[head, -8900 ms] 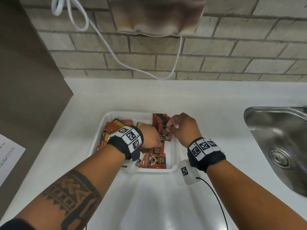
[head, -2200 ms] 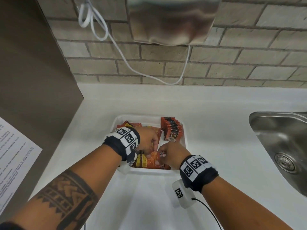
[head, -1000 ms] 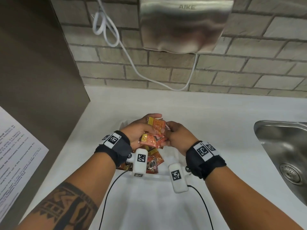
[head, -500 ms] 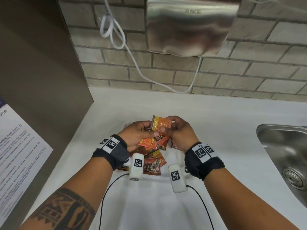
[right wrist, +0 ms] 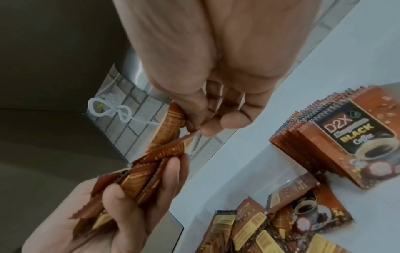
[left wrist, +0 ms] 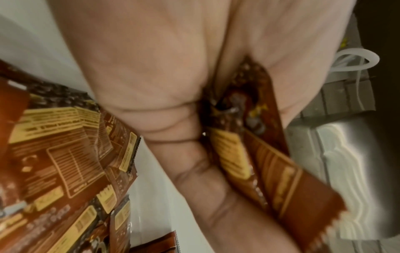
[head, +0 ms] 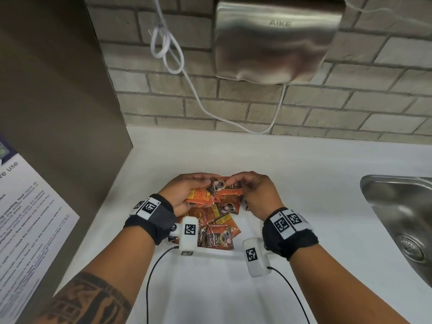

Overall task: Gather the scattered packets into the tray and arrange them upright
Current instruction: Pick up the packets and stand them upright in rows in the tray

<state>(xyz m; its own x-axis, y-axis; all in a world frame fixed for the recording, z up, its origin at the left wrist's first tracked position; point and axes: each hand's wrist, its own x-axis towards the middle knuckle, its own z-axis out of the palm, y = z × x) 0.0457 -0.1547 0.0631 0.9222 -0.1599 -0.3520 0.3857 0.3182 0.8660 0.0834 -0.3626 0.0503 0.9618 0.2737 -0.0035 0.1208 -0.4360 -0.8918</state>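
Observation:
Above the white tray [head: 215, 250] my left hand [head: 190, 188] holds a small bunch of orange-brown coffee packets [head: 201, 198], thumb on top. My right hand [head: 236, 182] pinches one more packet [head: 221, 185] at the bunch's far edge. The right wrist view shows that pinched packet [right wrist: 173, 118] meeting the held bunch [right wrist: 140, 174]. A row of upright packets [right wrist: 346, 145] leans at one end of the tray, and several loose packets [right wrist: 281, 222] lie flat near it. In the left wrist view the bunch [left wrist: 259, 154] sits between thumb and fingers.
A steel sink [head: 402, 206] is set into the white counter at the right. A hand dryer [head: 275, 38] and its looped white cable [head: 168, 50] hang on the brick wall. A brown panel [head: 58, 101] with a paper notice [head: 28, 218] stands at the left.
Both hands rose out of the tray with a bunch of packets. In the last half second the right hand turned its pinched packet, so the coffee-cup face shows.

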